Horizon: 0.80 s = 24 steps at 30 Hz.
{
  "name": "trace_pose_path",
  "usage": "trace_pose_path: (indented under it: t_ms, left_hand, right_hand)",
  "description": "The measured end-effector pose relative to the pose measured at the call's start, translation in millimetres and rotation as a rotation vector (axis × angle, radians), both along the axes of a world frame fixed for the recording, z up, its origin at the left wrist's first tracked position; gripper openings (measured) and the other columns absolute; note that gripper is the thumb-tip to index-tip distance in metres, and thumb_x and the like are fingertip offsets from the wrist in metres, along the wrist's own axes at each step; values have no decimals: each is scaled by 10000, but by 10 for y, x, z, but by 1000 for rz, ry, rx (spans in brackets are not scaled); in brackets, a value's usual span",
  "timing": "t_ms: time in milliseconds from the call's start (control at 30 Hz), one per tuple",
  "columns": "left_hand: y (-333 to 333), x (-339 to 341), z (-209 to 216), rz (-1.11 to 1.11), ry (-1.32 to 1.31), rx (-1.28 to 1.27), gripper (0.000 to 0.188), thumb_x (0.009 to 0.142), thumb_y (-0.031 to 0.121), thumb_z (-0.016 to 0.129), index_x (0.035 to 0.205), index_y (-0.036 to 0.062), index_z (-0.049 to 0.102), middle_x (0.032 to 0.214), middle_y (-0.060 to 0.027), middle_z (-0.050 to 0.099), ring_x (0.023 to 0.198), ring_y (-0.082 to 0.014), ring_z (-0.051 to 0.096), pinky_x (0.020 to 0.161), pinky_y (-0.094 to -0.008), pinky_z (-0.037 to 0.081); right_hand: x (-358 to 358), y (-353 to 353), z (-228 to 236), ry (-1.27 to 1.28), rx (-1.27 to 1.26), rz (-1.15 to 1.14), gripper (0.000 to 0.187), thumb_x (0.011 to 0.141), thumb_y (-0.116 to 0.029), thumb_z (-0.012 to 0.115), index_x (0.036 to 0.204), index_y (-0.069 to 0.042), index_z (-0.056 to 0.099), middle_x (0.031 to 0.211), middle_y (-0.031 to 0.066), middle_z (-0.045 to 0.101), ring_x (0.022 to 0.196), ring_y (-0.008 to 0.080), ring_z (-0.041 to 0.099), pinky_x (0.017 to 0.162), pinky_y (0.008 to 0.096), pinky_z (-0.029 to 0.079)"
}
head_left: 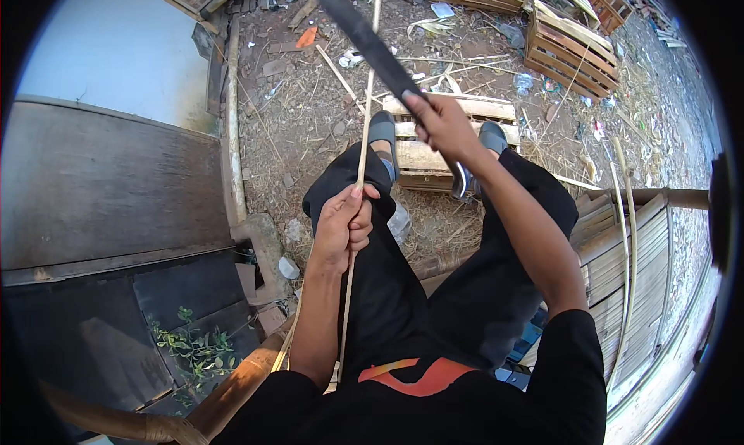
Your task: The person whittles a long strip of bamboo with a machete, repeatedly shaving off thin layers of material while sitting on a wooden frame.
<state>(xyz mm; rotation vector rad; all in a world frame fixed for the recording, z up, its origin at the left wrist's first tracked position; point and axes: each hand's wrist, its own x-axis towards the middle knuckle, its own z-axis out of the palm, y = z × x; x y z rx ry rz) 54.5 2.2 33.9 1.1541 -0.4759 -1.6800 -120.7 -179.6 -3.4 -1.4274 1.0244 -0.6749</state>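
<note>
You seemed to be trimming: your left hand (342, 222) clenched a slim bamboo strip (364, 148) that ran past your left shoe (384, 129), and your right hand (443, 126) gripped a machete (366, 42) crossing it in view, contact unclear. Another stroke called for fingers kept clear.

No readable word or number anywhere in view! Closest to it was the red-orange print (434, 377) on the front of the black shirt (473, 414), bold and curving, yet whether it formed letters, nobody could tell! And out on the ground, the scattered scraps of litter (307, 37) were too small to read!
</note>
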Motion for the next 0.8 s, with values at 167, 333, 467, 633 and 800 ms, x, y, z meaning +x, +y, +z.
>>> trace_pose_path:
  t_ms: [167,333,467,633,800]
  left_hand:
    - [96,-26,30,31,-71,14,278,1052,296,440,1027,47,563,586,79,286,422,7,203,354,-183,146]
    - [130,-153,-1,-153,-153,25,286,1045,302,463,1028,38,570,585,80,287,434,3,213,364,-186,158]
    - [60,-60,21,-133,-161,14,287,1045,296,463,1036,26,561,583,79,284,438,1,213,366,-188,153]
    - [129,-175,-19,-113,-237,29,284,1046,290,464,1062,26,566,592,78,294,439,2,222,371,-189,160]
    - [85,-236,-81,-113,-312,-40,282,1047,281,458,1087,26,573,597,75,309,437,3,223,371,-189,160]
  right_hand:
    - [-45,-2,38,37,-221,118,447,970,-417,586,821,1,645,565,27,505,535,106,448,516,313,377]
    - [-401,-682,189,-255,-48,-302,443,988,-473,529,804,-71,556,566,-31,507,434,30,437,389,207,348]
    - [-373,-292,40,43,-61,88,474,984,-442,555,731,-44,595,510,-27,475,455,74,450,441,264,357]
    - [-407,-240,122,-15,-109,123,410,987,-405,566,837,-32,645,553,-36,481,481,58,430,469,250,350]
    - [-490,-435,6,-221,74,-267,434,1000,-439,524,840,-39,569,550,-52,473,447,37,441,399,201,334]
